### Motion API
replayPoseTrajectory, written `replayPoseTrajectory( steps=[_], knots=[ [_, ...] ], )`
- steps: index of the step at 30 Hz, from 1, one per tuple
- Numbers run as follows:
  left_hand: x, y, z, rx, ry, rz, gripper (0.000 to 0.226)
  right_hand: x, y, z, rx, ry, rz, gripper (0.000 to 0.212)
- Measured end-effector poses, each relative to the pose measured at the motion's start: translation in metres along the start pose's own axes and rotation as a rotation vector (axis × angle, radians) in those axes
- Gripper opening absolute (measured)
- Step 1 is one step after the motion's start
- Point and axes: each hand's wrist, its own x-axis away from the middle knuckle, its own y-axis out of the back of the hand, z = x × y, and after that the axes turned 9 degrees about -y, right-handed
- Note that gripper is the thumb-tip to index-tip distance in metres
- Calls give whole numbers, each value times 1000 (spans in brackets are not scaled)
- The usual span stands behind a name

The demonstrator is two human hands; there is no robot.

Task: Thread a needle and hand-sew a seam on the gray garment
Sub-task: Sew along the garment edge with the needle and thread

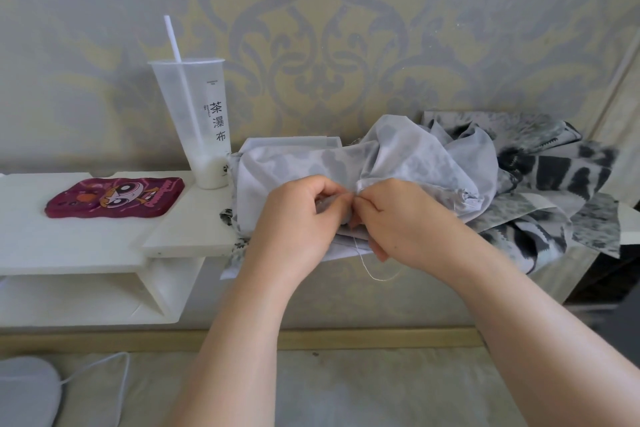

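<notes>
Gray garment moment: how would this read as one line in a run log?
phase: hand-sewing | left hand: pinches gray garment | right hand: pinches same fold | thread: hangs below right hand | needle: unseen

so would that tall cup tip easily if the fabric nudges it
Probably: the tall cup narrows toward its base and holds only a little white liquid, so it looks light and tippy. The gray garment lies right beside it.
</notes>
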Motion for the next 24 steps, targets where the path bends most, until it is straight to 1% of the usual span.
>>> replayPoseTrajectory(
  steps=[3, 5, 7, 9, 12, 13, 18, 19, 22, 24],
  knots=[
    [0, 2, -2, 46, 7, -31, 12, 0, 0, 0, -125, 12, -33, 35],
    [0, 3, -2, 82, 13, -34, 10, 1, 1, -1, -156, 24, -28, 34],
    [0, 2, -1, 55, 3, -40, 8, 2, 2, -1, -158, 23, -10, 31],
    [0, 1, 2, 16, -4, -63, 8, 2, 3, -1, -178, 7, 20, 24],
    [-1, 1, 4, 2, -7, -114, 11, 5, 12, -1, -298, 4, 44, 4],
    [-1, 1, 4, -5, -8, -126, 12, 6, 16, -1, -334, 17, 39, 1],
    [-1, 1, 4, -17, -1, -119, 12, 10, 21, 0, -335, 66, -11, 7],
    [-1, 0, 4, -16, 1, -118, 13, 10, 19, 0, -315, 56, -17, 7],
    [0, 1, 4, -4, 14, -133, 14, 9, 13, -2, -198, 15, -34, 17],
    [0, 1, 3, -4, 12, -141, 14, 8, 10, -2, -155, 3, -37, 17]
  ],
)
